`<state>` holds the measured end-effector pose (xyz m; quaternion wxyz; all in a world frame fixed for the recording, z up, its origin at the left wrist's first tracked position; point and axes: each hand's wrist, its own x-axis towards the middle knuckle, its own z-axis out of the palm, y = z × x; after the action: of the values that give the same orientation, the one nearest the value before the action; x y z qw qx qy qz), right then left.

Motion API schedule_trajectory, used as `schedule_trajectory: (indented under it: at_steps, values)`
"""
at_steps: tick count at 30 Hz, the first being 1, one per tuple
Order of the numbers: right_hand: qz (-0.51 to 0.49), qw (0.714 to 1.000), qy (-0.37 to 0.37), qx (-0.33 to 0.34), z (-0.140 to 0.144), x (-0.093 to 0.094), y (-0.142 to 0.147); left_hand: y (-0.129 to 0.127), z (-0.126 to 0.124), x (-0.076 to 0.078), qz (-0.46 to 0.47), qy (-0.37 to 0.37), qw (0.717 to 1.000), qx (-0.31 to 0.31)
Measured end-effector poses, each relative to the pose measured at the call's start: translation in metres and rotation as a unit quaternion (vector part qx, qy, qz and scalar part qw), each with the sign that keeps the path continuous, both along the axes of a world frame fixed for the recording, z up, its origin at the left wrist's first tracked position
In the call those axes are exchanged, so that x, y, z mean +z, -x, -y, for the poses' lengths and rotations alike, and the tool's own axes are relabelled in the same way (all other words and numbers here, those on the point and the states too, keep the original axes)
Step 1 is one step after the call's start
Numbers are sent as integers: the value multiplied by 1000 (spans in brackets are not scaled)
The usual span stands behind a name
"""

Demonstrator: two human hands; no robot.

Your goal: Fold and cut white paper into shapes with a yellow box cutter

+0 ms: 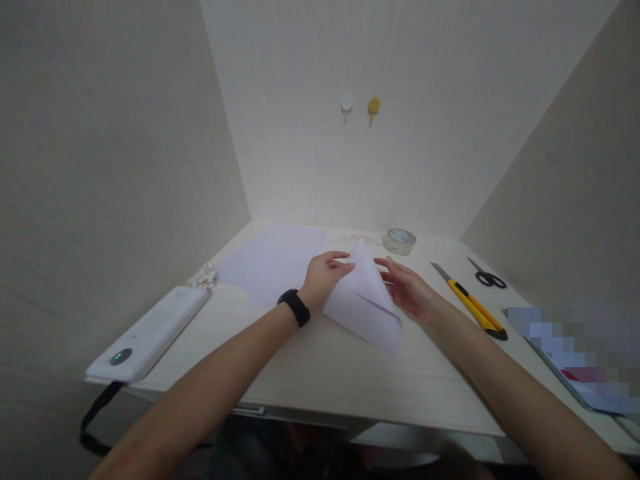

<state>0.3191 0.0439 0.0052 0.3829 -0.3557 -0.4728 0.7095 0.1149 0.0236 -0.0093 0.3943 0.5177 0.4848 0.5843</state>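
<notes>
Both hands are on a folded white paper [364, 299] in the middle of the desk [320, 373]. The left hand [324, 275] pinches its raised top edge, the right hand [407, 288] rests open against its right side. More sheets [273, 261] lie behind; tape [399, 241], a cutter [473, 303] and scissors [487, 275] lie to the right

Pixelated patch [575, 353] at right (contents unreadable), black strap [95, 420] cut off below desk edge
</notes>
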Motion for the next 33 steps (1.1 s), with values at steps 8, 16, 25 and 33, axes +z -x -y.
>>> schedule_trajectory:
  at_steps: [8,16,25,33]
  values:
    - [75,997,0,-9,-23,11,16,-21,10,-9,-135,-24,990,-16]
    - [45,997,44,-52,-15,-4,10,-25,22,6,-227,-68,971,-19]
    - [-2,991,-31,-129,-1,2,18,-26,24,3,-278,-102,955,-16]
    - [-11,973,-94,-211,0,0,21,-28,28,3,-315,-139,939,-4]
